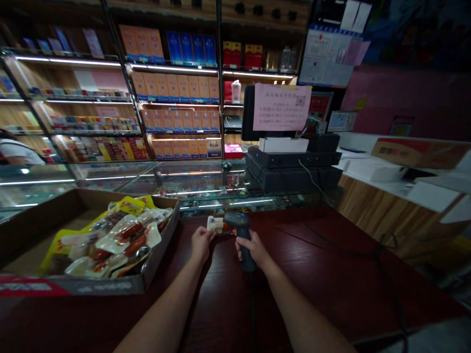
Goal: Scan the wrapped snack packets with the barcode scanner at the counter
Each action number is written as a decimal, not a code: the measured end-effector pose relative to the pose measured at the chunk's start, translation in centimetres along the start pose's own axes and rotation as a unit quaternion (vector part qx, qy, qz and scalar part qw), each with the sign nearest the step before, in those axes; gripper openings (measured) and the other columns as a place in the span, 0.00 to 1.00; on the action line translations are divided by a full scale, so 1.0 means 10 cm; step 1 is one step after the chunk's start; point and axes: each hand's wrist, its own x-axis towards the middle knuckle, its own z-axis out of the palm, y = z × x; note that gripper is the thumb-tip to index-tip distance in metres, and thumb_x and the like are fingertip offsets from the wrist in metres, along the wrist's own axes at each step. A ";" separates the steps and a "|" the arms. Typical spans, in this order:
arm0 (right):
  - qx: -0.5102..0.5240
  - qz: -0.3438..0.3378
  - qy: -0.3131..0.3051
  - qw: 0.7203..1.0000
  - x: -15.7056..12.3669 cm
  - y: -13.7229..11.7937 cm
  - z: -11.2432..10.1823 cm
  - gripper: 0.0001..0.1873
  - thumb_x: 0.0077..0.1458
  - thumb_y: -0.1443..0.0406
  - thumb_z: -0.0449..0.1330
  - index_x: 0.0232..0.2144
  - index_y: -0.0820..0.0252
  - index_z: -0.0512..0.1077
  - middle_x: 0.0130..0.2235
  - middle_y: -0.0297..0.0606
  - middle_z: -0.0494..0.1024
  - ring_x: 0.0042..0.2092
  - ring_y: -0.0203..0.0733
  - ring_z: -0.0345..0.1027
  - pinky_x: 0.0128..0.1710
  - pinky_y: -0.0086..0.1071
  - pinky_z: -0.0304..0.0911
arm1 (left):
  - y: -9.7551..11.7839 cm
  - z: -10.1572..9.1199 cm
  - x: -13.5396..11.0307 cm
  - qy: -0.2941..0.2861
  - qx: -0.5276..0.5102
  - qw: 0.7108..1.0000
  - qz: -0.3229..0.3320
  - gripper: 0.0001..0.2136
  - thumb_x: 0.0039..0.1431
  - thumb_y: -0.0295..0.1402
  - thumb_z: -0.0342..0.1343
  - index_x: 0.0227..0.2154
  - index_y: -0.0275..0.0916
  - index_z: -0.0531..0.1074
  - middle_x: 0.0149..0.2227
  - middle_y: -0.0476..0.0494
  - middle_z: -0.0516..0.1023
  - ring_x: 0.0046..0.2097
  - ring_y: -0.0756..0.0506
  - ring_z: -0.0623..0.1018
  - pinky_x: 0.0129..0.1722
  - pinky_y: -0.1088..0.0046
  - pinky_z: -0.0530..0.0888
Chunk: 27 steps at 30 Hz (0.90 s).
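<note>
My right hand [252,247] is wrapped round the handle of a dark barcode scanner [247,260], whose head points to the left. In my left hand [201,242], fingers pinch a small packaged sausage [216,224] with a whitish end. Its reddish part runs behind the scanner's head, so that end is hidden. To the left stands a shallow cardboard box [162,262] with several clear-wrapped sausages [128,229] and yellow packets [138,205] in it.
The dark red tabletop [294,284] lies under both hands. A black cable [346,251] crosses it at right. Beyond are a glass counter [198,181], a monitor with a pink notice [281,108], stocked shelves [172,105], and a person [18,149] at far left.
</note>
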 end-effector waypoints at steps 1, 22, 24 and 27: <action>-0.007 0.005 -0.009 1.000 -0.01 0.01 0.02 0.23 0.42 0.56 0.63 0.39 0.62 0.65 0.19 0.26 0.70 0.15 0.32 0.63 0.14 0.26 0.60 | -0.01 -0.03 -0.02 0.006 -0.003 1.000 0.012 0.22 0.32 0.43 0.64 0.16 0.40 0.53 0.18 0.55 0.63 0.27 0.52 0.73 0.36 0.70 0.74; -0.028 0.015 -0.037 0.999 -0.06 0.02 0.07 0.21 0.43 0.57 0.63 0.38 0.62 0.65 0.19 0.27 0.71 0.15 0.33 0.63 0.14 0.26 0.60 | -0.01 -0.02 -0.06 -0.002 -0.043 0.999 0.004 0.17 0.33 0.34 0.64 0.15 0.38 0.57 0.16 0.57 0.64 0.22 0.55 0.68 0.26 0.78 0.66; -0.027 0.022 -0.037 0.999 -0.06 0.02 0.07 0.23 0.43 0.56 0.63 0.39 0.63 0.65 0.19 0.27 0.71 0.15 0.33 0.63 0.14 0.26 0.60 | -0.02 -0.02 -0.04 0.006 -0.064 0.998 0.006 0.19 0.31 0.37 0.65 0.15 0.38 0.57 0.16 0.56 0.65 0.23 0.53 0.70 0.27 0.77 0.68; -0.026 0.027 -0.032 0.999 -0.06 0.02 0.06 0.25 0.42 0.56 0.63 0.40 0.63 0.65 0.19 0.27 0.71 0.15 0.33 0.63 0.14 0.26 0.60 | -0.06 -0.02 -0.03 0.022 -0.058 0.998 0.013 0.19 0.29 0.40 0.66 0.16 0.38 0.59 0.17 0.55 0.68 0.23 0.53 0.71 0.26 0.76 0.69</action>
